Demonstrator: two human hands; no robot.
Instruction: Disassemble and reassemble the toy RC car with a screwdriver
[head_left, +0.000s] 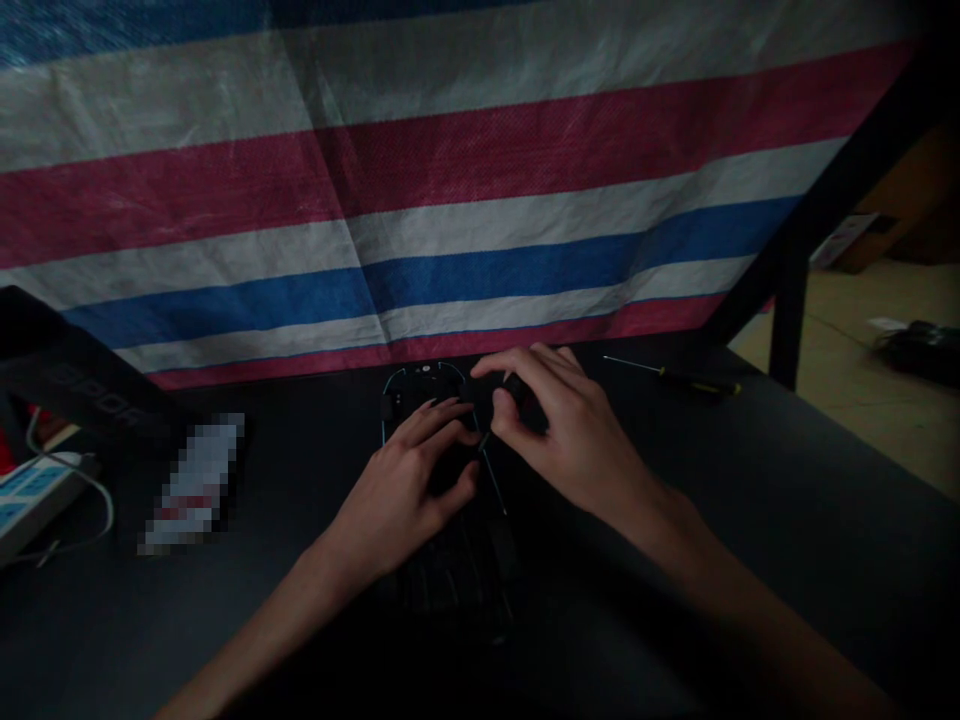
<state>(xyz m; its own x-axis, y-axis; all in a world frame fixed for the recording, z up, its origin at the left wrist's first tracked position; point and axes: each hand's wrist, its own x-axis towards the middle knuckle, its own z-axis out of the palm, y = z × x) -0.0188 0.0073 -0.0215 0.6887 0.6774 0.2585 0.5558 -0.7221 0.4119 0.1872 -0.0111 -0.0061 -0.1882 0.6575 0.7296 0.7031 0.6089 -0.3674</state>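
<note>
A dark toy-car-like body (pixel 450 585) with thin light-blue edge lines lies lengthwise on the black table; its details are lost in the gloom. Across its upper part rests my left hand (pixel 420 465), fingers stretched out and thumb apart. My right hand (pixel 547 415), just right of the body, pinches a small black piece (pixel 514 386) between thumb and forefinger. Its kind is too dark to make out. A short thin pale rod (pixel 485 439) shows below the right thumb; I cannot tell whether it joins the black piece.
A screwdriver (pixel 701 383) with a black and yellow handle lies at the back right. To the left are a blurred-out pale object (pixel 196 485), a power strip (pixel 41 500) with a cable, and a dark lettered stand (pixel 97 385). A striped tarp (pixel 480 150) hangs behind the table.
</note>
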